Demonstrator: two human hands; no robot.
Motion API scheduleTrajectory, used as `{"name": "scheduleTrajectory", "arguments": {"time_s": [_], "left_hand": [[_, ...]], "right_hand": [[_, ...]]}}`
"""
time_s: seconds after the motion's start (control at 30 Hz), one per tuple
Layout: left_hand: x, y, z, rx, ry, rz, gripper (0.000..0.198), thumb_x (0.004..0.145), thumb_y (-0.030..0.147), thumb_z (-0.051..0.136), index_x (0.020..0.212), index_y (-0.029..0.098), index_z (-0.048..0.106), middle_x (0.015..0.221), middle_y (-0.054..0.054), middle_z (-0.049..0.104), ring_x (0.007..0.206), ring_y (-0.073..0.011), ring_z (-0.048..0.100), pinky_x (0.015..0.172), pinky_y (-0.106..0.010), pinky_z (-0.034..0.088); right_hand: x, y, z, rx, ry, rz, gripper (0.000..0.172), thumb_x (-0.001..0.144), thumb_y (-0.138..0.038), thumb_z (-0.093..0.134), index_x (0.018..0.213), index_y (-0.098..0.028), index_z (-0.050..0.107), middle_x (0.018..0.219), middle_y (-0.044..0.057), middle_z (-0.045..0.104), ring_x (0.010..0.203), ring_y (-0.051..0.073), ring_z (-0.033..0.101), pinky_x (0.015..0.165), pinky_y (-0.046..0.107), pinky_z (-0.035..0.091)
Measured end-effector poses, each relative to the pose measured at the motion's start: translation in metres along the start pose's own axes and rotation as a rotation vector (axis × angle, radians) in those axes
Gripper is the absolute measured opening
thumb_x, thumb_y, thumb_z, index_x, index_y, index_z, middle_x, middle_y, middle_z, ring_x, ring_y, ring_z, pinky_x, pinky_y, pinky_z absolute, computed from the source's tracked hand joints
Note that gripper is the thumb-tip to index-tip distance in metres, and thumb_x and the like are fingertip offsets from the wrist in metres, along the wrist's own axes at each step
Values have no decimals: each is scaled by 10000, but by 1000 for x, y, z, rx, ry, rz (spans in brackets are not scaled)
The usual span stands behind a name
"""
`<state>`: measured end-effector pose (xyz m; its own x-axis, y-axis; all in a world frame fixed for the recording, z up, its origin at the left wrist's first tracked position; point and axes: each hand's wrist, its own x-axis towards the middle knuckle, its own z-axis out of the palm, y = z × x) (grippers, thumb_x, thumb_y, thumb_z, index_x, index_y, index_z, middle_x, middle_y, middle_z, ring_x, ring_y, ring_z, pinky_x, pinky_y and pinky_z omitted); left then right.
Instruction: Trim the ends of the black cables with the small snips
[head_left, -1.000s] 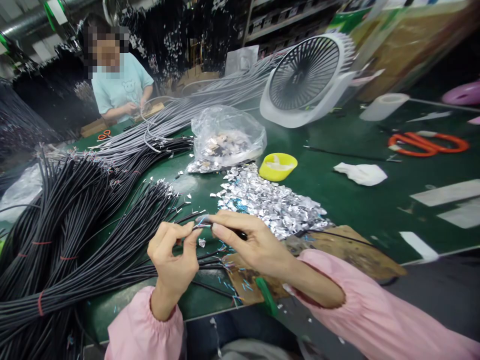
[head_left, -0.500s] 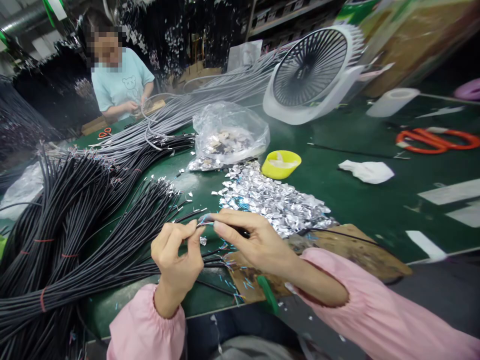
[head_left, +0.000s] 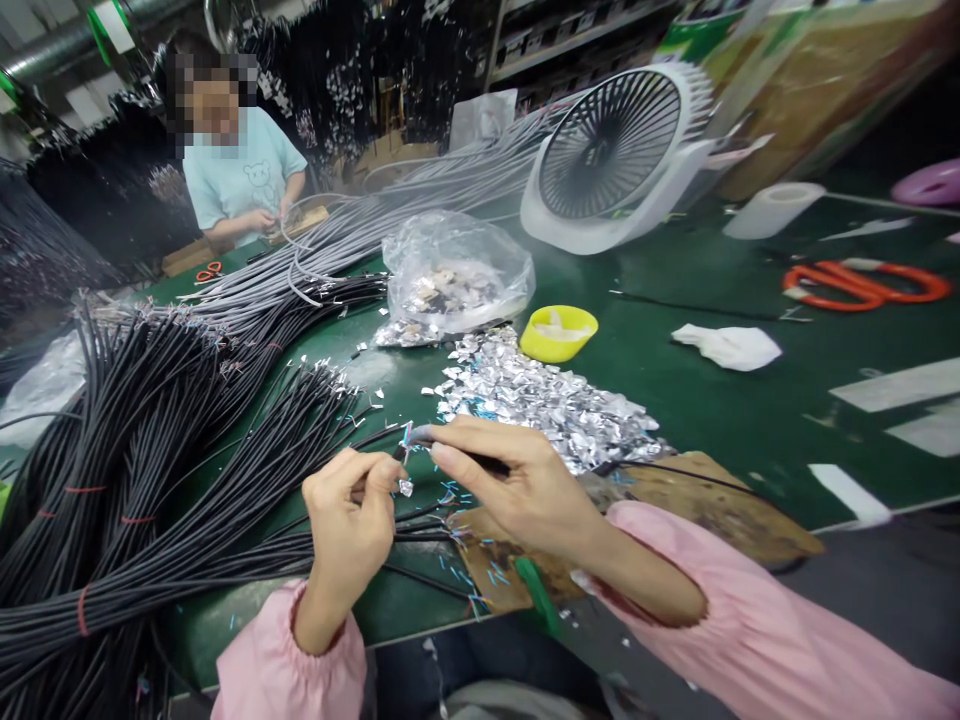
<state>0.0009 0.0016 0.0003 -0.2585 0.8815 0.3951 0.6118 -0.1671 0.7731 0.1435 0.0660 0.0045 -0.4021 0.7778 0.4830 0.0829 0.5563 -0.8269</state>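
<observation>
The right hand (head_left: 525, 490) holds 1 black cable (head_left: 480, 462) near its end, thumb and forefinger closed on the jacket. The rest of this cable trails to the right over the wooden board (head_left: 720, 510) at the table's near edge. Held so, the bared tip with its thin coloured wires stands free in the air, above the table (head_left: 712, 400) and just in front of the left hand (head_left: 349, 520).

The left grip is also clenched: thumb and forefinger pinch together just below that tip, it seems on a fine part of the cable's end, though this part is too small to tell surely. I judge that the 2 hands are close together so that 1 can steady the cable while the other works on the tip. A small silver scrap (head_left: 405, 487) shows just under the left fingertips. I cannot tell if it hangs or lies on the table.

A large bundle of black cables (head_left: 187, 470) lies to the left, its ends fanned toward the hands, within easy reach. Beyond the hands a heap of foil pieces (head_left: 540, 400) lies on the table, and behind it a clear plastic bag (head_left: 454, 270) and a yellow dish (head_left: 559, 332). Farther off are grey cables (head_left: 390, 215), a white fan (head_left: 615, 150) and orange scissors (head_left: 862, 283). Another person (head_left: 240, 170) is working at the far end.
</observation>
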Motion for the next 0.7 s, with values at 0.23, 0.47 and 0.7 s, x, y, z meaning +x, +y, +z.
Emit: {"name": "scheduleTrajectory", "arguments": {"time_s": [0.23, 0.47, 0.7], "left_hand": [[-1, 1, 2, -75, -5, -50, 189, 792, 254, 601, 631, 171, 656, 542, 33, 551, 459, -64, 475, 429, -179, 341], [-1, -1, 7, -1, 69, 177, 71, 772, 188, 637, 703, 190, 650, 617, 32, 599, 547, -75, 533, 501, -179, 395], [-2, -1, 7, 45, 71, 146, 113, 806, 186, 589, 707, 183, 645, 629, 24, 596, 576, -79, 528, 543, -181, 396]], "right_hand": [[2, 3, -1, 32, 58, 145, 222, 796, -365, 575, 736, -160, 634, 653, 27, 593, 572, 127, 537, 517, 243, 429], [5, 3, 0, 246, -42, 333, 266, 743, -415, 595, 683, -168, 518, 620, -12, 461, 564, 111, 440, 525, 244, 374], [3, 8, 0, 423, -117, 429, 295, 740, -446, 604, 729, -170, 501, 592, -47, 375, 527, 93, 370, 500, 237, 327]]}}
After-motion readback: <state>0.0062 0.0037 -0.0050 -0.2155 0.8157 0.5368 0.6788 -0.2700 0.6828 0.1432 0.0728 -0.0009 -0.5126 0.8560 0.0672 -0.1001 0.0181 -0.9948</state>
